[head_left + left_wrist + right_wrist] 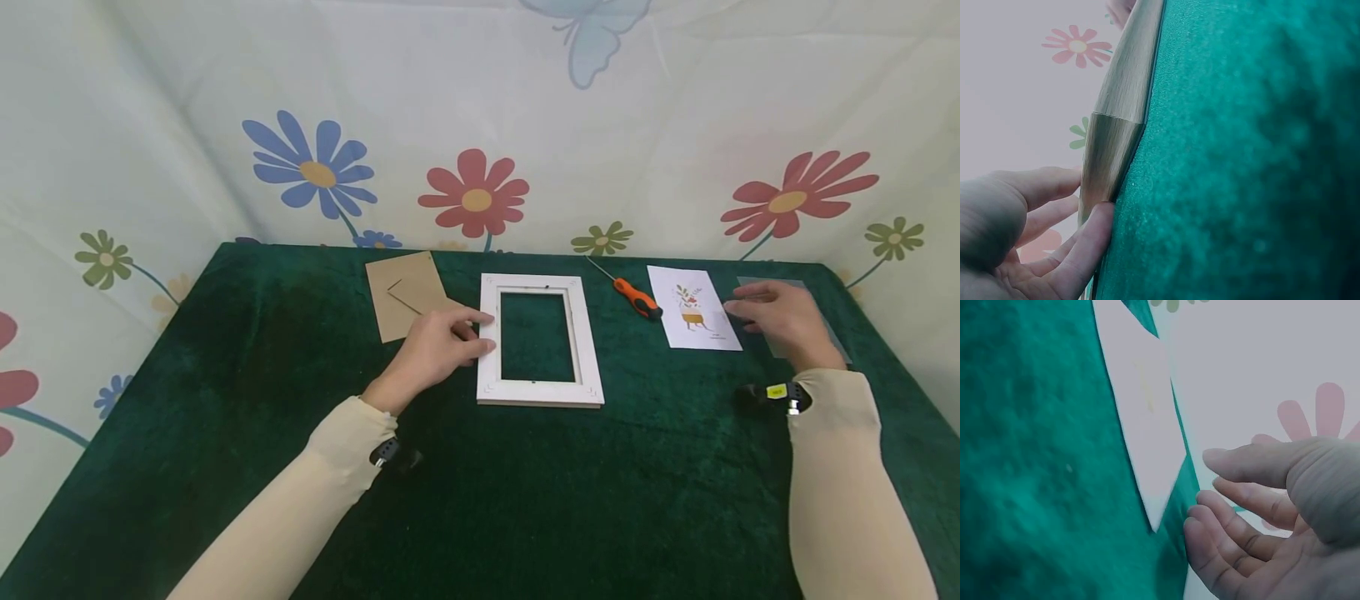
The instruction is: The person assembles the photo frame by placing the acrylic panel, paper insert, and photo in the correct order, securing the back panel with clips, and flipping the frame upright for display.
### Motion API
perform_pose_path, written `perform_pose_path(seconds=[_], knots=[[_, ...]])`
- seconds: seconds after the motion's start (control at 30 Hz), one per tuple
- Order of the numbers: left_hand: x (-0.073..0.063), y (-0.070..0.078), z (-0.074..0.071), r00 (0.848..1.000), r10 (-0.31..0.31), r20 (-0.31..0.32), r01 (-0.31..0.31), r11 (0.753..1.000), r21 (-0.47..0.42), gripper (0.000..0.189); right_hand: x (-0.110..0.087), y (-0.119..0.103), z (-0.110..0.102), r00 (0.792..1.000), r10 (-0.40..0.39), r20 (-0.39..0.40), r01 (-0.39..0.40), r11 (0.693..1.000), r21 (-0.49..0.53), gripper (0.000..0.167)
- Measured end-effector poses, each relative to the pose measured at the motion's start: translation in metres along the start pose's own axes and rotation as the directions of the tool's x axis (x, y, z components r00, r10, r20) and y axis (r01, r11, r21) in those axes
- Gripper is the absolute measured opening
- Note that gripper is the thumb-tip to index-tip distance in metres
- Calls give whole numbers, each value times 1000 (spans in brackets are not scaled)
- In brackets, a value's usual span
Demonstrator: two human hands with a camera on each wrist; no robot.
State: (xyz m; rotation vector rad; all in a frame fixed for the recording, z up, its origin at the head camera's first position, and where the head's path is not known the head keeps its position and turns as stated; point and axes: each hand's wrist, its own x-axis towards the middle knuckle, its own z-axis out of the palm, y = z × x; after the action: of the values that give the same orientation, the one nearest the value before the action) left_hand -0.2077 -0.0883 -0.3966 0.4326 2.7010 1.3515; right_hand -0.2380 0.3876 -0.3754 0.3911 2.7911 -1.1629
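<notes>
Head view: the left hand [435, 346] pinched the white frame [540, 392] by its left edge on the desk [510, 517]; the right hand [782, 318], released, was over a clear sheet [776, 352] right of the frame, perhaps touching it. Left wrist view: fingers met the frame's side. Right wrist view: fingers bent loosely.

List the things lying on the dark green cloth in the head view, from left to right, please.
Brown rectangular board, white rectangular wood-sided frame, screwdriver with an orange-and-black handle, white rectangular card with a printed plant, thin transparent sheet partly hidden by the right hand.
</notes>
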Motion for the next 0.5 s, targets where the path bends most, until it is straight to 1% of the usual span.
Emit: perform_pose_path(seconds=[0.13, 0.23, 0.37, 0.5], knots=[[-1, 0, 0, 1000, 3, -1, -3, 1000, -1, 41, -5, 1, -6, 1000, 13, -20, -13, 1000, 7, 74], [-1, 0, 0, 1000, 4, -2, -4, 1000, -1, 41, -7, 4, -11, 999, 17, -42, -16, 1000, 21, 75], [-1, 0, 0, 1000, 4, -2, -4, 1000, -3, 40, -8, 14, -19, 998, 8, -57, -6, 999, 36, 76], [-1, 0, 0, 1000, 4, -2, -4, 1000, -7, 40, -10, 25, -28, 999, -2, -54, 4, 999, 33, 80]])
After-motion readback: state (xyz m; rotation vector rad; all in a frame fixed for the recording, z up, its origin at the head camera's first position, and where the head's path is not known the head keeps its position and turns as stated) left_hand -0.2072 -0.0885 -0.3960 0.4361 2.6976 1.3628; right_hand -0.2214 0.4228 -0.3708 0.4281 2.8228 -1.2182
